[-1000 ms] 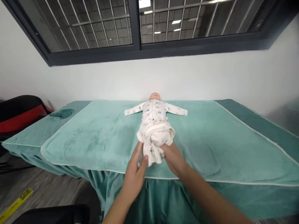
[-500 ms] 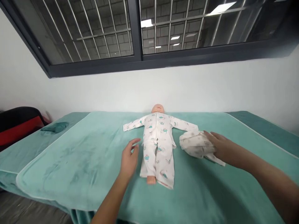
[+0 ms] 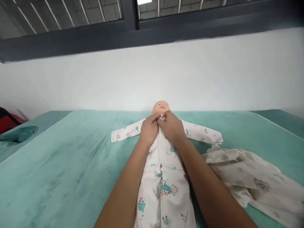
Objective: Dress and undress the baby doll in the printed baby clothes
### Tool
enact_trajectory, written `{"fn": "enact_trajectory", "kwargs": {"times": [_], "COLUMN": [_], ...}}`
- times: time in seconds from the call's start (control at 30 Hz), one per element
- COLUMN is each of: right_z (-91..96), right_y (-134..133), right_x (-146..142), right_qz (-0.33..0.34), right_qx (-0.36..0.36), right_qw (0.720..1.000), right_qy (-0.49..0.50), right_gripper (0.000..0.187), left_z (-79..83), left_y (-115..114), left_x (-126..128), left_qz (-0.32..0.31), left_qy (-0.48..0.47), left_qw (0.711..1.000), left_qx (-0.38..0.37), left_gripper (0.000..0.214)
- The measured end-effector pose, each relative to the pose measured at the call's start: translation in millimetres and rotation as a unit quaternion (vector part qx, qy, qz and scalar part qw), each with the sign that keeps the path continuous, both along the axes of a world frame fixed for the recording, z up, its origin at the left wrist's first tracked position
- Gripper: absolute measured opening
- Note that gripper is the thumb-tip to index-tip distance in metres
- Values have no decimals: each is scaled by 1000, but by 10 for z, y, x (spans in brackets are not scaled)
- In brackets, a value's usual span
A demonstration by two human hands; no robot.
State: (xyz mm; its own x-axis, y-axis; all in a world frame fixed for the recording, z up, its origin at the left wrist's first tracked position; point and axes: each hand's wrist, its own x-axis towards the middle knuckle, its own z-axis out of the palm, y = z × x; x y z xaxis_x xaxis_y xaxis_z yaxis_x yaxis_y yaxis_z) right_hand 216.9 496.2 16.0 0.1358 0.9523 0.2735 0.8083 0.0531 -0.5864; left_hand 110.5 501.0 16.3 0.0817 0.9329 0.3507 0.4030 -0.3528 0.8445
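A baby doll (image 3: 161, 106) lies on its back, head toward the wall and arms spread, in a white long-sleeved shirt (image 3: 153, 156) and trousers (image 3: 171, 199) with small teal prints. Both my hands meet at the shirt's neckline, just below the doll's chin. The fingers of my left hand (image 3: 149, 129) are closed on the left side of the collar. Beside it, my right hand (image 3: 173, 126) pinches the collar's other side. The exact fastening between the fingertips is hidden. My forearms partly cover the doll's chest and sides.
A crumpled white printed cloth (image 3: 247, 177) lies right of the doll. Everything rests on a teal plush cover (image 3: 71, 164). Behind is a white wall (image 3: 95, 82) under a dark-framed barred window (image 3: 95, 34). A red and black object (image 3: 6, 123) shows at the far left.
My right hand has let go of the crumpled cloth, now spread looser on the right. Both hands have moved up to the doll's collar. The view has come closer and tilted down.
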Motion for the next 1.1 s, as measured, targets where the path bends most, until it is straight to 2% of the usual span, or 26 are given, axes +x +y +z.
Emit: {"fn": "enact_trajectory", "kwargs": {"times": [0.23,0.47,0.57,0.7,0.77,0.83,0.97,1.1], "right_z": [24,-47,-71,-99,-101,-96,-85,-109], "right_y": [85,145,173,183,167,134,11,-201], "right_x": [135,213,252,273,266,252,237,249], "right_qz": [-1,30,37,28,31,32,67,121], "right_qx": [18,39,45,69,74,102,199,178], "right_qw": [998,986,975,941,931,942,966,972], "right_qy": [55,159,217,331,355,318,151,93], "right_gripper": [9,15,19,25,29,30,22,24], "left_z": [-15,-9,-37,-63,-67,-70,-102,-169], "left_y": [6,-19,-9,-1,-12,-35,-132,-313], "left_x": [-7,6,4,-1,-5,-11,-55,-154], "left_qz": [-18,3,13,10,13,13,-3,-31], "left_qy": [76,128,121,93,68,43,29,44], "left_qw": [996,991,992,995,997,999,998,995], "left_qx": [32,41,37,38,35,30,50,82], "left_gripper": [46,47,45,46,45,41,27,27]}}
